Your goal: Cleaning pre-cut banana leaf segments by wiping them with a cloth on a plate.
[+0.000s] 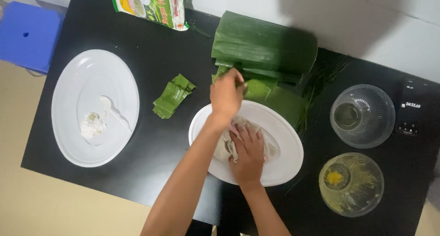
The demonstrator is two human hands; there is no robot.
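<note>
My left hand [226, 95] reaches across to the stack of large banana leaves [263, 46], its fingers pinched on the edge of a banana leaf piece [275, 98] that lies beside the white oval plate [286, 160]. My right hand [247, 156] rests on that plate, fingers spread over a pale, soft white bundle [227, 146] and pressing it down. Most of the bundle is hidden under my hand and my left forearm.
On the black table [151, 52] sit a larger white plate [68, 135] with a plastic spoon [114, 111] and white paste, folded leaf strips [173, 96], a printed packet [153, 4], thin green strands [321, 87], two glass bowls [363, 116] [351, 184], a black timer [410, 110]. A blue stool [27, 34] stands far left.
</note>
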